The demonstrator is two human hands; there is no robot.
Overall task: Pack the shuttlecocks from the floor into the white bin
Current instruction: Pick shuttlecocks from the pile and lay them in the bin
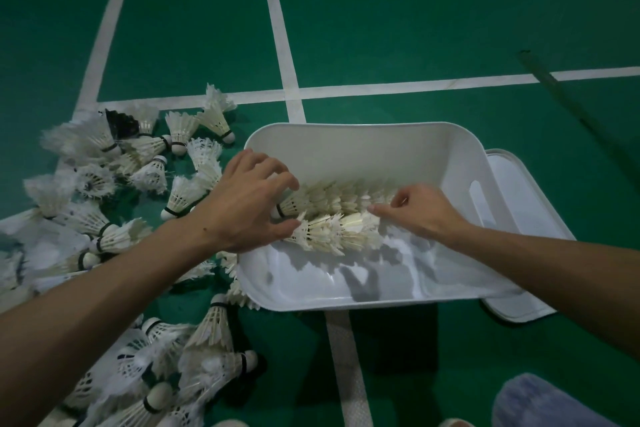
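The left hand [249,201] hides the cork ends of two rows [332,218] of nested, cream-feathered shuttlecocks, its fingers curled round them, inside the bin [346,130] mid-frame. The right hand [424,213] meets their other end with bent fingers; whether it pinches them, I cannot tell. Loose shuttlecocks [104,184] at left are blurred and cut off.

A white lid [519,204] and white lines [277,28] on green court floor [415,10]
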